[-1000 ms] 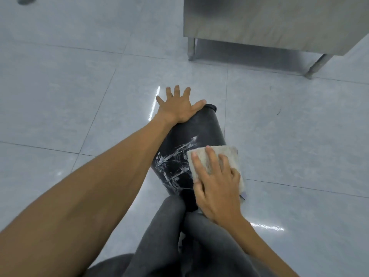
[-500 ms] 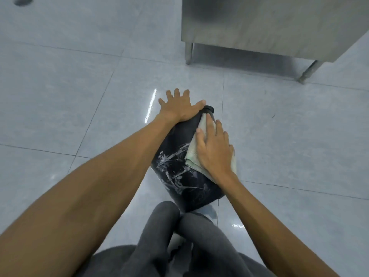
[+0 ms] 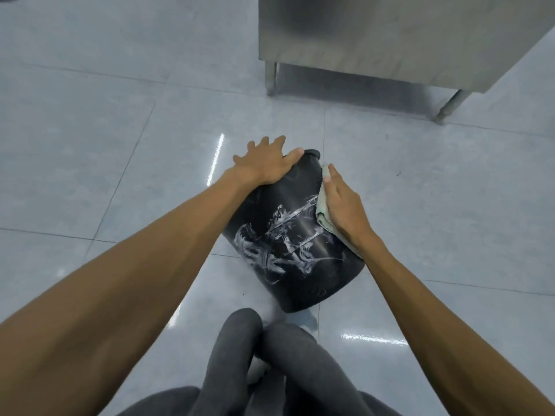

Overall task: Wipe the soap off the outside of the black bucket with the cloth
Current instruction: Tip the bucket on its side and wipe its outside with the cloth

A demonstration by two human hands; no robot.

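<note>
The black bucket [image 3: 295,277] lies tipped on the tiled floor, its base toward me and its rim pointing away. White soap streaks [image 3: 279,241] cover the upper middle of its side. My left hand [image 3: 265,163] lies flat with fingers spread on the far upper part of the bucket, near the rim. My right hand [image 3: 342,205] presses a pale folded cloth [image 3: 322,213] against the bucket's right side, just right of the soap. Most of the cloth is hidden under the hand.
A stainless steel cabinet [image 3: 390,34] on metal legs [image 3: 270,78] stands on the floor beyond the bucket, at the upper right. My grey-trousered knees [image 3: 258,349] are just in front of the bucket's base. Glossy grey floor tiles [image 3: 90,145] surround everything.
My right hand with the cloth slid from the near part of the bucket up toward its rim and round to its right side. The left hand stayed in place on the bucket.
</note>
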